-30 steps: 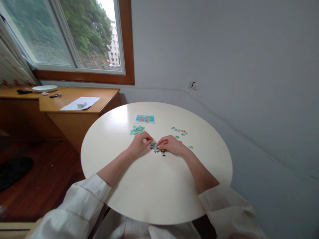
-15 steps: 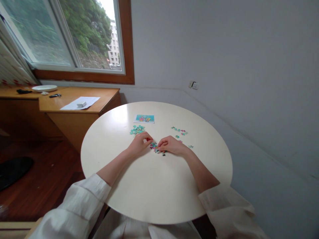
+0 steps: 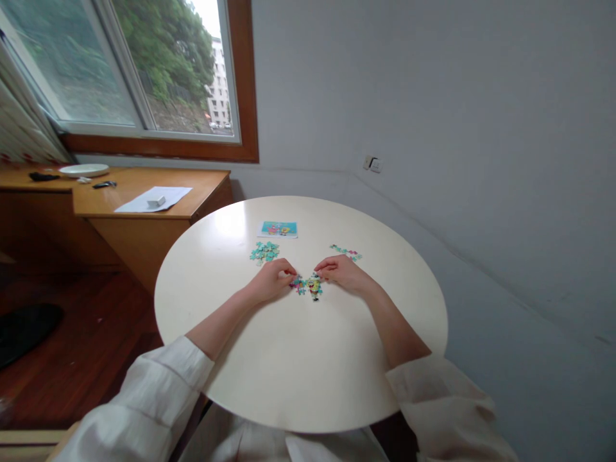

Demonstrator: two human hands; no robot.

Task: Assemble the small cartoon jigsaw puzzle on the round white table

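Observation:
A small, partly joined jigsaw puzzle (image 3: 312, 286) lies between my hands, with a yellow figure on its right part and pink and teal on its left. My left hand (image 3: 273, 281) is closed in a pinch at the puzzle's left edge, fingertips on its pieces. From the upper right, my right hand (image 3: 345, 272) reaches in with thumb and fingers pinched on a puzzle piece at the top edge, mostly hidden by the fingertips. Beyond my left hand is a heap of loose teal puzzle pieces (image 3: 264, 251). More pieces (image 3: 346, 252) lie in a strip past my right hand.
The round white table (image 3: 289, 372) carries a picture card (image 3: 278, 229) behind the heap. To the left stands a wooden desk (image 3: 206, 186) with paper (image 3: 166, 204), a small white box and a white plate (image 3: 84, 170). A wall rises at the right.
My right hand has shifted up and right, uncovering the yellow figure on the puzzle and covering loose pieces at the right. My left hand has stayed at the left edge.

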